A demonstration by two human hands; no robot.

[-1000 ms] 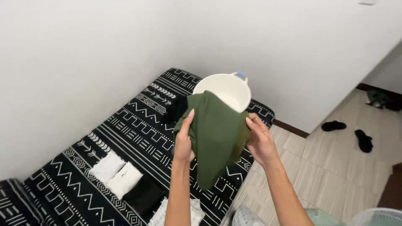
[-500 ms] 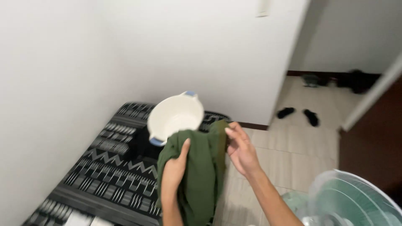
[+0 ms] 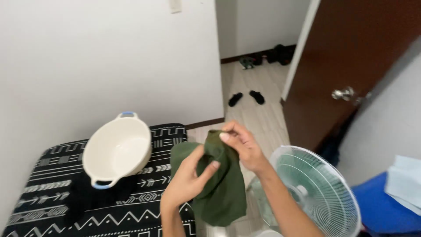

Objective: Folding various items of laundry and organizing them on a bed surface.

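The person holds a dark green cloth point(image 3: 221, 184) up in the air with both hands, just past the end of the bed point(image 3: 66, 210). The left hand point(image 3: 188, 180) has its fingers point(image 3: 213, 166) closed on the middle of the cloth. The right hand point(image 3: 241, 145) pinches the top edge between thumb and fingers. The rest of the cloth hangs down loose below the hands.

The cloth looks bunched up and not folded flat, so the folding seems to be only at the start. It is not lying on the bed. It is not in the white tub point(image 3: 117, 150) either. The tub sits on the black and white patterned bed cover, near the wall point(image 3: 87, 57), and it looks empty inside.

A white and green fan point(image 3: 315, 188) stands just to the right of the arms. A brown door point(image 3: 351, 66) is open, and black slippers point(image 3: 246, 98) lie on the floor past it.

Some things are hard to see. The bottom of the cloth is cut off low in the picture, so I cannot tell what kind of clothing it is, maybe a shirt. A blue thing with a pale cloth point(image 3: 405, 180) on it is cut off at the right edge.
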